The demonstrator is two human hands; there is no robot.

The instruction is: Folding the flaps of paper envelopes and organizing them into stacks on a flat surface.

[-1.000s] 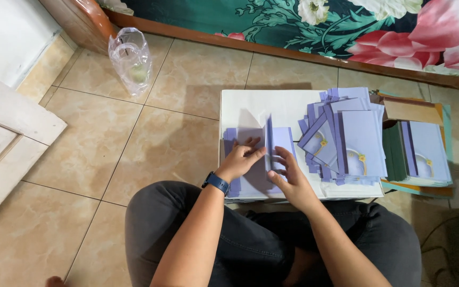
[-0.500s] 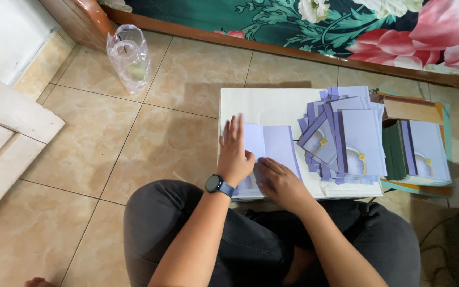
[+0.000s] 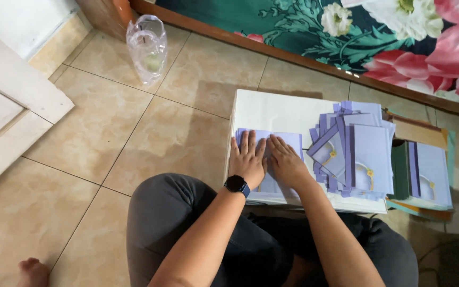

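**Both palms flat on a lilac paper sheet**

The person sat on the tiled floor [image 3: 134, 138] with legs in dark grey trousers [image 3: 187, 228] drawn up beside a low white box [image 3: 272, 109] that served as a work surface. On the near left part of its top lay a lilac folded paper sheet [image 3: 298, 141], opened out flat.

The left hand [image 3: 248, 159] rested on the left half of that sheet, fingers stretched forward and close together, palm down, gripping nothing. A black smartwatch [image 3: 237, 184] sat on its wrist. The right hand [image 3: 287, 162] lay just beside it, the two touching or nearly so along their inner edges. It too was spread flat, pressing on the sheet rather than grasping it.

To the right of the hands, on the same box top, a loose pile of lilac cards [image 3: 359, 149] lay fanned and overlapping, some showing a darker purple border and a small gold ornament. Beyond the box's right edge stood an open green carton [image 3: 402, 170] holding more lilac cards [image 3: 431, 172] on edge.

Well apart, at the upper left, a crumpled clear plastic bag [image 3: 147, 48] stood on the tiles. A white door panel [image 3: 6, 101] crossed the left edge, and a floral cloth in teal and pink [image 3: 378, 32] ran along the top.
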